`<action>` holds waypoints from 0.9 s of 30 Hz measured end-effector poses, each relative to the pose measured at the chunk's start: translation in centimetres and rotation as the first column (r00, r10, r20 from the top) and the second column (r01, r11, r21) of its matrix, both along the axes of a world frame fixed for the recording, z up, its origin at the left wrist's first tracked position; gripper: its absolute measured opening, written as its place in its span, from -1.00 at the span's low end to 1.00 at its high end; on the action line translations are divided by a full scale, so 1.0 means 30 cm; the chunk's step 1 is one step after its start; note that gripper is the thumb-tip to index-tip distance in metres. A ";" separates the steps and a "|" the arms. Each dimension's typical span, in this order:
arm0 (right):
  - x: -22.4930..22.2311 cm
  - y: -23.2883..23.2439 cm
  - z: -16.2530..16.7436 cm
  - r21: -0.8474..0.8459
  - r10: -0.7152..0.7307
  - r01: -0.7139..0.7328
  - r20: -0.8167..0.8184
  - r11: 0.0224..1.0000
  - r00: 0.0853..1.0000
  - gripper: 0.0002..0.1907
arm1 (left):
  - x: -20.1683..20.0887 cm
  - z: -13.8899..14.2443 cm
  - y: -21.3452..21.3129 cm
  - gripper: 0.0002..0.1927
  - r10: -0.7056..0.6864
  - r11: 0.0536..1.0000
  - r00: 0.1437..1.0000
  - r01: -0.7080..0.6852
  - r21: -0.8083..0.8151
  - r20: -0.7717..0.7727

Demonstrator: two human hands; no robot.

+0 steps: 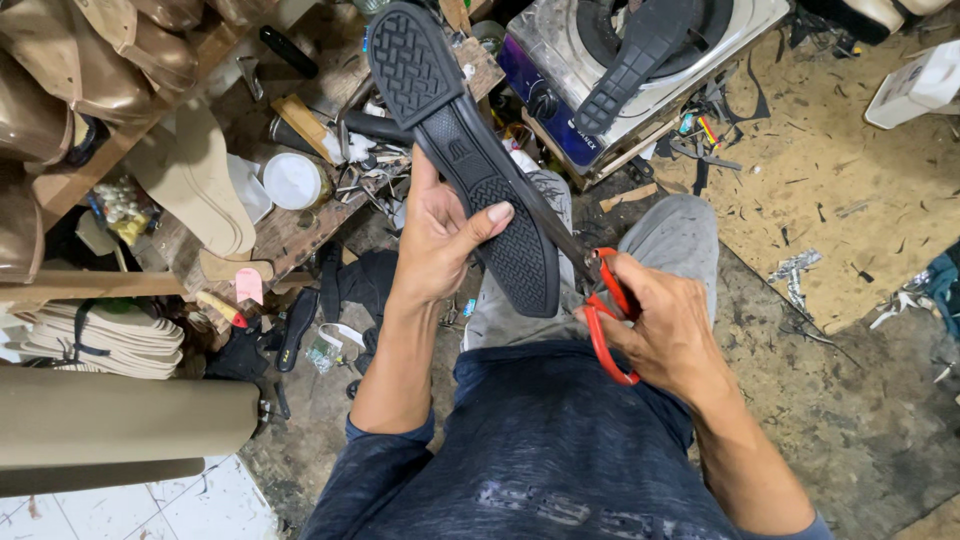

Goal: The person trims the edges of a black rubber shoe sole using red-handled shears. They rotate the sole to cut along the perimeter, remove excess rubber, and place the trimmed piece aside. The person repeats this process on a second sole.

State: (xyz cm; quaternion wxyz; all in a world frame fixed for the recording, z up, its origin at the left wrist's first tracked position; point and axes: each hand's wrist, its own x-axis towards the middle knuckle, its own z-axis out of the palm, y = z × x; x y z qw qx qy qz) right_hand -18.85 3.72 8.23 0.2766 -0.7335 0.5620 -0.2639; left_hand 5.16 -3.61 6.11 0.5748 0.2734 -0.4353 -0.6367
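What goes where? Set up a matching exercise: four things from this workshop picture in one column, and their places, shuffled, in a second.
Things:
1. black shoe sole
2. red-handled scissors
3. second black sole
4. white round lid

Places:
A. on the wooden bench at the left
B. in the left hand
C. lying on the metal stove
D. in the right hand

Pairs: 1-B, 2-D, 3-C, 4-A

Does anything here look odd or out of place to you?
Yes: a second black rubber shoe sole lies across the burner of a silver gas stove, an unusual resting spot. Offcuts litter the dirty floor. The left hand holds a black rubber sole while the right hand works red-handled scissors along its edge.
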 end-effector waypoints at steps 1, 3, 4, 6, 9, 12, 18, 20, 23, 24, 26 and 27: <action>0.005 0.002 0.000 -0.007 -0.005 0.004 -0.006 1.000 1.000 -0.59 | 0.001 0.000 0.002 0.01 0.001 1.000 1.000 -0.001 0.008 -0.005; 0.011 0.003 0.000 -0.026 -0.018 0.017 -0.018 1.000 1.000 -0.59 | 0.002 -0.001 0.004 0.00 0.002 1.000 1.000 -0.002 0.007 0.013; 0.012 0.006 0.001 -0.012 -0.027 0.027 -0.013 1.000 1.000 -0.60 | 0.002 -0.001 0.005 -0.01 0.003 1.000 1.000 -0.003 0.007 0.022; 0.009 0.008 0.003 0.013 -0.045 0.045 0.001 0.999 0.999 -0.61 | 0.006 -0.001 0.003 -0.03 0.018 1.000 0.999 -0.017 -0.021 0.042; -0.001 0.009 0.008 0.046 -0.033 0.034 -0.023 0.998 0.999 -0.64 | 0.015 -0.003 0.001 -0.08 0.007 0.999 0.999 -0.005 -0.043 0.050; -0.004 0.004 0.007 -0.001 0.003 -0.003 0.012 1.000 1.000 -0.63 | 0.018 -0.009 0.002 -0.15 -0.019 0.999 0.999 0.020 -0.035 0.029; -0.002 0.001 -0.007 0.025 -0.024 0.022 0.074 0.999 0.997 -0.65 | -0.017 -0.030 0.025 -0.11 -0.062 0.998 0.998 0.062 0.001 -0.032; 0.002 -0.001 -0.013 0.057 -0.018 0.012 0.106 0.998 0.994 -0.64 | -0.019 -0.031 0.019 -0.19 -0.040 0.997 0.991 0.048 0.058 -0.128; 0.005 0.005 -0.014 0.105 -0.008 -0.007 0.144 0.994 0.990 -0.67 | -0.023 -0.032 0.011 -0.35 0.017 0.992 0.973 0.013 0.128 -0.228; 0.007 0.005 -0.013 0.119 -0.005 -0.014 0.156 0.993 0.988 -0.68 | -0.028 -0.033 0.011 -0.36 0.015 0.996 0.976 0.005 0.093 -0.216; 0.007 0.002 -0.009 0.088 -0.008 -0.002 0.115 0.996 0.993 -0.66 | -0.043 -0.036 0.016 -0.35 0.013 0.999 0.980 -0.003 0.046 -0.200; 0.008 0.003 -0.006 0.075 -0.012 0.005 0.095 0.997 0.995 -0.65 | -0.054 -0.038 0.025 -0.33 0.009 0.999 0.981 -0.002 0.038 -0.194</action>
